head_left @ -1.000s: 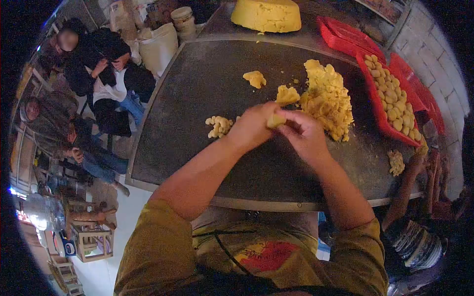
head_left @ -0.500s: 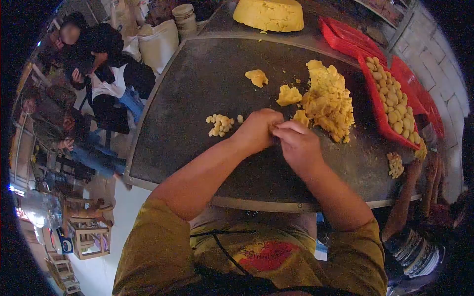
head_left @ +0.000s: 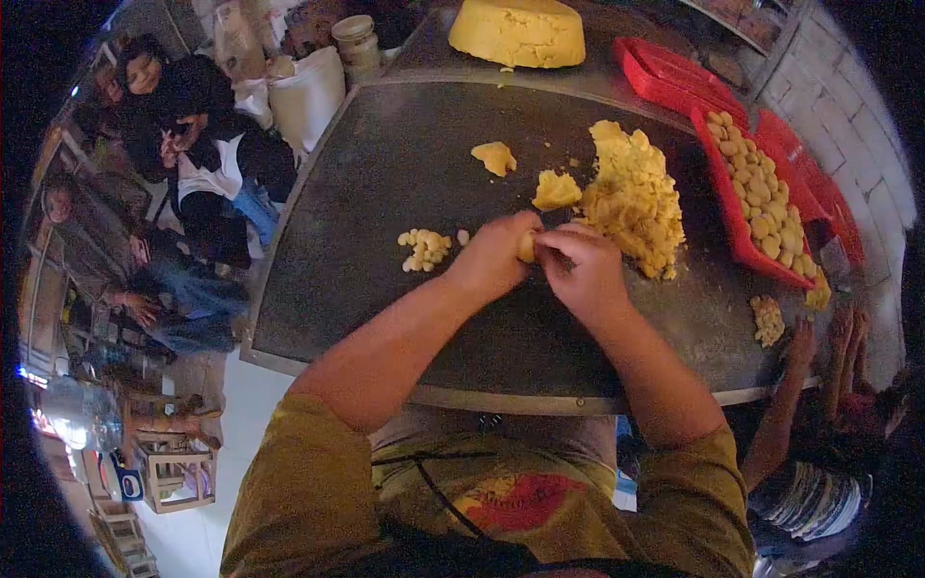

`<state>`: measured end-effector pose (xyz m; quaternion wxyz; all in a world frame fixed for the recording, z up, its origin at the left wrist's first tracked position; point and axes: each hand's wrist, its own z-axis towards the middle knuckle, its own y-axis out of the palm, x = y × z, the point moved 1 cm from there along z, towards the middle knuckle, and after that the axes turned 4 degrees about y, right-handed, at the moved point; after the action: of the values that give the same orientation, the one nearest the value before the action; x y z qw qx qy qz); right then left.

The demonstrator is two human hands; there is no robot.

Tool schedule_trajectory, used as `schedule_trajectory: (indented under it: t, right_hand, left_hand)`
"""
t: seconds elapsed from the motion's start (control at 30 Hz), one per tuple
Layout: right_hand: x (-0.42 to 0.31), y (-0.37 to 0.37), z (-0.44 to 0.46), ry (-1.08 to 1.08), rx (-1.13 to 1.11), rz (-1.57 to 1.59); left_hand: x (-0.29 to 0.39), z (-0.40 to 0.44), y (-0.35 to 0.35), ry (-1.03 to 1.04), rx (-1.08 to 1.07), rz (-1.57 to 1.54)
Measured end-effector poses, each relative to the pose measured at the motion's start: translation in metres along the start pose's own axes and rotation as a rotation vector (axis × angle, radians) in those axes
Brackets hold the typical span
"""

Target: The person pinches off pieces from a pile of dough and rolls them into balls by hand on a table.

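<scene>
My left hand (head_left: 493, 258) is closed around a small piece of yellow dough (head_left: 526, 247) above the dark table. My right hand (head_left: 586, 272) meets it, its thumb and fingers pinched at the dough's edge. Just left of my left hand lies a cluster of small pale balls (head_left: 424, 249), with a single ball (head_left: 463, 237) apart from it. Beyond my right hand is a big crumbly heap of yellow dough (head_left: 636, 197). Two loose dough lumps, one nearer (head_left: 557, 191) and one farther (head_left: 494, 158), rest beyond my hands.
A red tray (head_left: 723, 207) of rounded dough balls stands at the right, beside other red trays (head_left: 665, 77). A large dough block (head_left: 517, 34) sits at the back. At the right edge, a co-worker's hand (head_left: 802, 345) is near another pale pile (head_left: 768, 320). People sit at the left.
My hands stay together while the fingers shift; the yellow dough piece now shows between them. The co-worker's hand at the right has moved slightly.
</scene>
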<state>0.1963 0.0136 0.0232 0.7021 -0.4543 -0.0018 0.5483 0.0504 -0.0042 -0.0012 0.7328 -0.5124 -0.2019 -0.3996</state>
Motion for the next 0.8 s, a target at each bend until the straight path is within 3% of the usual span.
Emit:
schedule_trajectory:
  t: [0.1,0.13,0.17,0.2,0.37,0.43,0.5,0.57,0.63,0.7,0.77,0.8]
  right_hand:
    - [-0.010,-0.008,0.000,0.123,-0.070,-0.008]
    - [-0.015,-0.009,-0.001,0.169,-0.125,-0.093]
    - [-0.012,-0.001,-0.006,0.007,-0.082,-0.101]
    - [-0.006,0.005,-0.010,-0.158,-0.031,-0.105]
    - [0.003,-0.002,-0.001,-0.002,-0.121,-0.036]
    - [0.000,-0.008,0.000,0.412,-0.161,0.354]
    - [0.009,0.002,-0.005,0.411,-0.111,0.391]
    - [0.008,0.003,-0.007,0.006,-0.063,0.065]
    - [0.008,0.005,-0.008,-0.015,-0.046,0.006]
    - [0.009,0.004,-0.007,-0.037,-0.022,-0.052]
    - [0.016,0.001,-0.005,0.253,-0.052,0.250]
    - [0.013,0.000,-0.005,0.250,-0.053,0.250]
  left_hand:
    - [0.006,-0.001,-0.001,0.064,0.003,0.115]
    - [-0.006,0.001,0.004,0.082,-0.119,0.174]
    - [-0.018,0.006,0.008,0.089,-0.236,0.236]
    - [-0.014,0.005,0.004,0.136,-0.189,0.207]
    - [-0.008,0.002,0.012,0.325,0.012,-0.018]
    - [-0.011,0.002,0.011,0.309,0.058,-0.038]
    - [-0.016,0.004,0.010,0.194,-0.057,0.009]
    - [-0.015,0.002,0.013,0.182,-0.093,0.007]
    - [-0.010,-0.002,0.016,0.169,-0.137,0.003]
    - [-0.005,-0.003,0.013,0.214,-0.018,-0.034]
    - [-0.001,-0.002,0.013,0.166,0.018,-0.015]
    - [0.000,-0.003,0.013,0.110,0.056,-0.002]
